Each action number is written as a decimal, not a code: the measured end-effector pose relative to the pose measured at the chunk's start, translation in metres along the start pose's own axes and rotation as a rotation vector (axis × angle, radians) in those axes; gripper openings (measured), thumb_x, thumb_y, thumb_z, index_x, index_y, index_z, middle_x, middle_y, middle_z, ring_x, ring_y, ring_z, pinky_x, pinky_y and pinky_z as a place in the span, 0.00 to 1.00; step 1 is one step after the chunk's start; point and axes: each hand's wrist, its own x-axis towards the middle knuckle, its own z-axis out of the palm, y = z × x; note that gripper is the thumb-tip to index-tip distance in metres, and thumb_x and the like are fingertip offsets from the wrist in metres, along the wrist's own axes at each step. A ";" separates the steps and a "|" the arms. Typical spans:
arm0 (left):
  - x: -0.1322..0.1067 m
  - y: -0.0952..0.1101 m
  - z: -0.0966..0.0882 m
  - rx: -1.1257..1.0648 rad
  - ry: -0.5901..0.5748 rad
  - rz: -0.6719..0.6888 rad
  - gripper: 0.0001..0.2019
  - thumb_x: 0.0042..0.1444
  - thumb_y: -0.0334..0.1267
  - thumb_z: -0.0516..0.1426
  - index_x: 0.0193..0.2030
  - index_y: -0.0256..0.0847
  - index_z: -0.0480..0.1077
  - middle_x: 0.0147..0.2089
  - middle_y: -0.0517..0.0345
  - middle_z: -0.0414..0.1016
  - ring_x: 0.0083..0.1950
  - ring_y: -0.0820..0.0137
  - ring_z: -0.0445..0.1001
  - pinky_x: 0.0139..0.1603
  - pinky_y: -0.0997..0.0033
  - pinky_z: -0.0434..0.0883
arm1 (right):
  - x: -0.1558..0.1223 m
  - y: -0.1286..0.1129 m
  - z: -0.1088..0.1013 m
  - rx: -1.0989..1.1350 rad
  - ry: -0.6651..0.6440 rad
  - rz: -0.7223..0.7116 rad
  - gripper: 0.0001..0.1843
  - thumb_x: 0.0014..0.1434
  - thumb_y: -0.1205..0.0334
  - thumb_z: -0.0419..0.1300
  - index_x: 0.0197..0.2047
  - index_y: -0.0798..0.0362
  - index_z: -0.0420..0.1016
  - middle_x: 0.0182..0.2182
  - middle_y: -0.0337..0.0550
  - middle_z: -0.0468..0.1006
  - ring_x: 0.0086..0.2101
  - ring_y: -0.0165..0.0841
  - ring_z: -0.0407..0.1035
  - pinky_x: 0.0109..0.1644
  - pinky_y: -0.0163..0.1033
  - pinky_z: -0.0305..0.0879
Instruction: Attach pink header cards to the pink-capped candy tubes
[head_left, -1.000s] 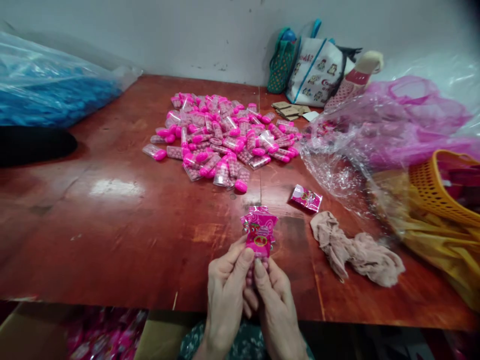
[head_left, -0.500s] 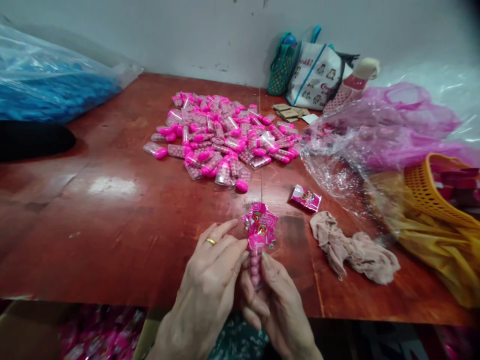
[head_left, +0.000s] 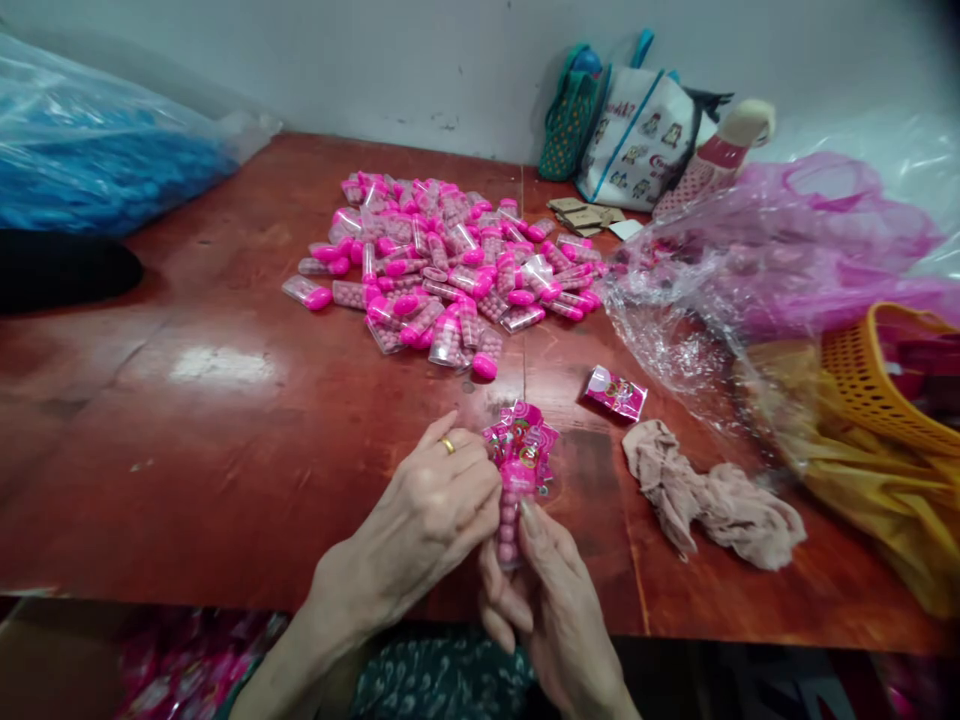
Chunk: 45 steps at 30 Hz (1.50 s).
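Observation:
At the near edge of the red wooden table (head_left: 225, 440) my two hands meet over one clear candy tube (head_left: 508, 527) filled with pink balls. My right hand (head_left: 547, 590) grips the tube's lower part. My left hand (head_left: 431, 510), a gold ring on one finger, pinches a shiny pink wrapper (head_left: 523, 447) that sits over the tube's top end. Further back lies a pile of several more pink-capped candy tubes (head_left: 450, 265). A single flat pink wrapper (head_left: 615, 392) lies to the right of my hands.
A crumpled beige cloth (head_left: 712, 497) lies right of my hands. Clear and pink plastic bags (head_left: 765, 260), an orange basket (head_left: 877, 375) and yellow plastic fill the right side. Tote bags (head_left: 637, 125) stand against the back wall. A blue plastic bag (head_left: 97, 160) sits far left.
My left hand has turned and risen to grip the wrapper from the side. More of the tube's pink balls show below the wrapper than a second ago.

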 end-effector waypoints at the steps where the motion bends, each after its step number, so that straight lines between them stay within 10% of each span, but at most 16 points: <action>1: 0.001 0.000 0.002 0.005 0.012 0.005 0.09 0.55 0.28 0.51 0.25 0.36 0.67 0.25 0.58 0.69 0.35 0.69 0.70 0.57 0.55 0.60 | 0.000 0.000 -0.001 -0.010 0.013 -0.002 0.15 0.65 0.62 0.45 0.30 0.55 0.65 0.19 0.34 0.66 0.13 0.18 0.46 0.14 0.23 0.54; 28: -0.014 0.009 0.036 -0.276 0.236 -0.174 0.10 0.52 0.27 0.51 0.21 0.37 0.66 0.21 0.59 0.67 0.28 0.71 0.67 0.55 0.51 0.60 | 0.010 0.001 -0.013 -0.093 0.220 -0.097 0.11 0.59 0.55 0.56 0.32 0.55 0.69 0.18 0.30 0.62 0.13 0.18 0.52 0.12 0.22 0.53; 37: -0.014 0.002 0.038 -1.142 0.216 -0.897 0.09 0.51 0.39 0.58 0.33 0.35 0.74 0.24 0.58 0.73 0.25 0.71 0.70 0.26 0.74 0.68 | 0.009 0.006 -0.009 -0.266 0.114 -0.015 0.13 0.60 0.53 0.53 0.31 0.54 0.66 0.19 0.32 0.64 0.14 0.18 0.49 0.15 0.24 0.51; 45: 0.003 0.019 0.048 -1.620 0.410 -1.119 0.09 0.46 0.38 0.62 0.32 0.33 0.74 0.24 0.56 0.75 0.22 0.74 0.69 0.22 0.76 0.67 | 0.007 0.003 -0.006 -0.488 0.194 -0.089 0.13 0.59 0.52 0.54 0.32 0.53 0.65 0.20 0.32 0.60 0.18 0.22 0.52 0.18 0.27 0.52</action>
